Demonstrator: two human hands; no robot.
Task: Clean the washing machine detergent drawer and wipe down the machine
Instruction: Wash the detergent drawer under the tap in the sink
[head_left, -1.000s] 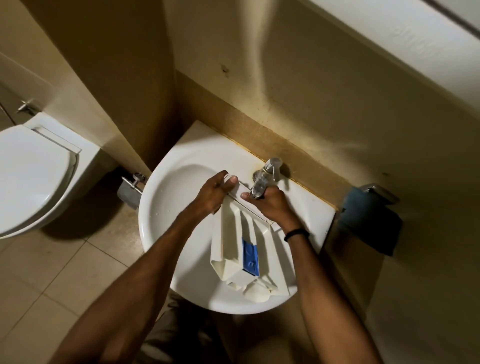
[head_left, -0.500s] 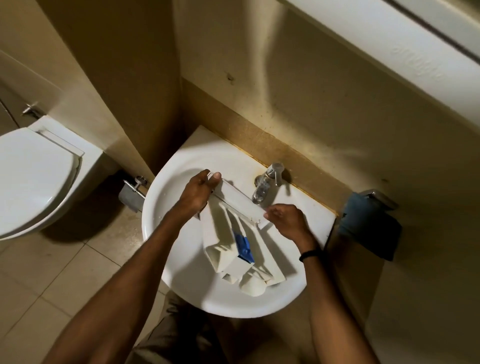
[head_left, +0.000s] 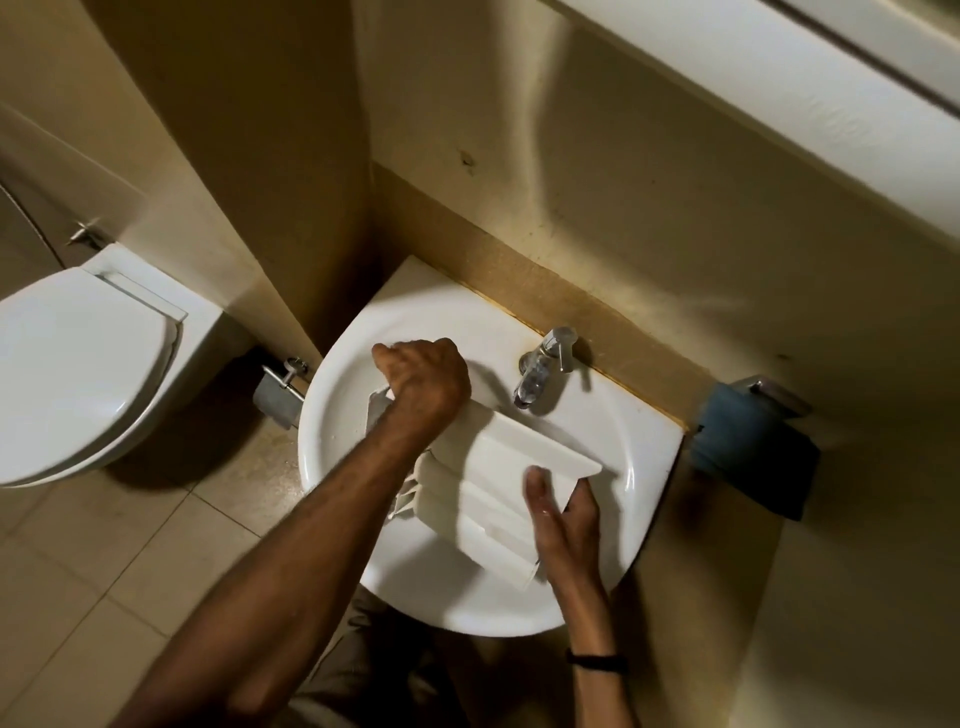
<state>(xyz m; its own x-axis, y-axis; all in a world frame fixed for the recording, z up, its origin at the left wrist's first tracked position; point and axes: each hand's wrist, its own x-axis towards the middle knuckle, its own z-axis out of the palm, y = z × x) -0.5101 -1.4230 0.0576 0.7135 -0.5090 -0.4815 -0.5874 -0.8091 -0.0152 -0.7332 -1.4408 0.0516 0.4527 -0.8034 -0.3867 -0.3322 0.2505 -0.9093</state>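
Note:
The white detergent drawer (head_left: 493, 488) lies turned over in the white basin (head_left: 343, 415), its plain underside facing up and its blue insert hidden. My left hand (head_left: 426, 382) grips the drawer's front end at the far left, fingers curled round it. My right hand (head_left: 563, 512) rests against the drawer's right side with the fingers spread and straight, palm wet. The chrome tap (head_left: 543, 371) stands just behind the drawer; no water stream is visible.
A toilet (head_left: 78, 374) with its lid down stands at the left, a metal paper holder (head_left: 278, 392) between it and the basin. A blue towel (head_left: 748, 449) hangs on the wall to the right. Beige floor tiles lie below.
The drawer has been flipped over, its compartments and blue insert now facing down. My right hand left the tap and came down to the drawer's right side; my left hand rolled over with the front end.

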